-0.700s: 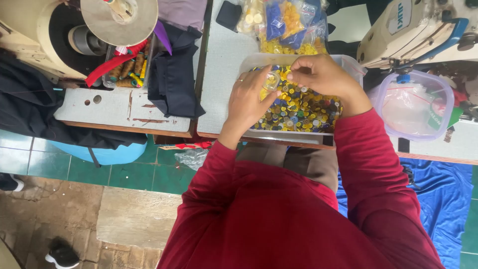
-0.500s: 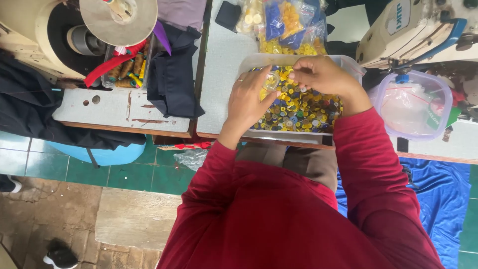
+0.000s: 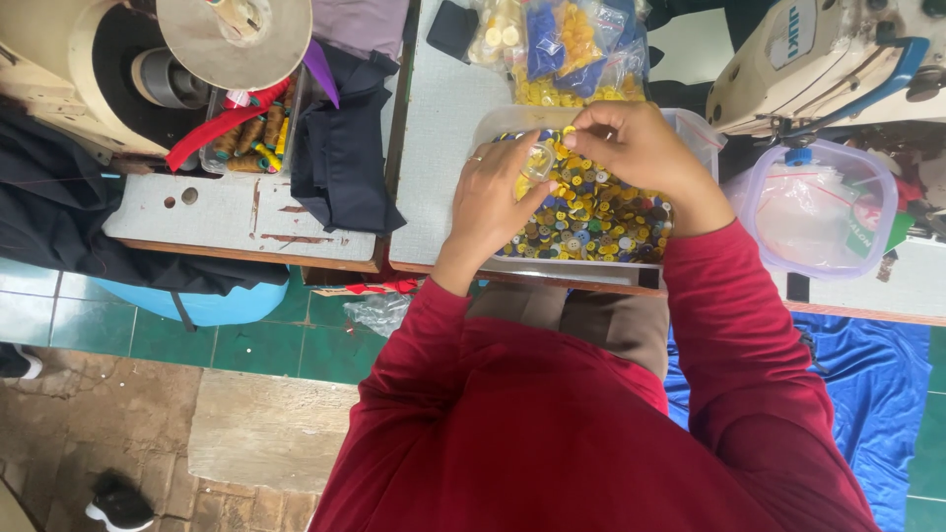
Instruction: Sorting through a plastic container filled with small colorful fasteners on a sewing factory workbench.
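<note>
I have both hands over the clear tub of buttons (image 3: 591, 212), which sits on the grey table (image 3: 443, 148) right in front of me, close to the near edge. My left hand (image 3: 493, 192) rests over the left part of the pile with its fingers loosely curled, and between its thumb and forefinger it seems to hold a small clear bag (image 3: 539, 161); the bag is so thin and see-through that I cannot tell exactly how firmly it is pinched. My right hand (image 3: 636, 148) hovers just beside it, fingertips drawn narrow together at the mouth of the bag, as if pinching a button, though whatever is between them is too small to make out. The main risk, as I judge it, is a spill: the buttons are heaped up, and a forearm dragging across the rim could tip the tub or push buttons off the table's edge onto the green floor (image 3: 325, 345). A button could also slip past the limp bag mouth and fall back into the pile. Beyond the tub lie packets of sorted buttons (image 3: 562, 49), touching its far rim, and a lidded plastic box (image 3: 818, 212) stands just to the right.
</note>
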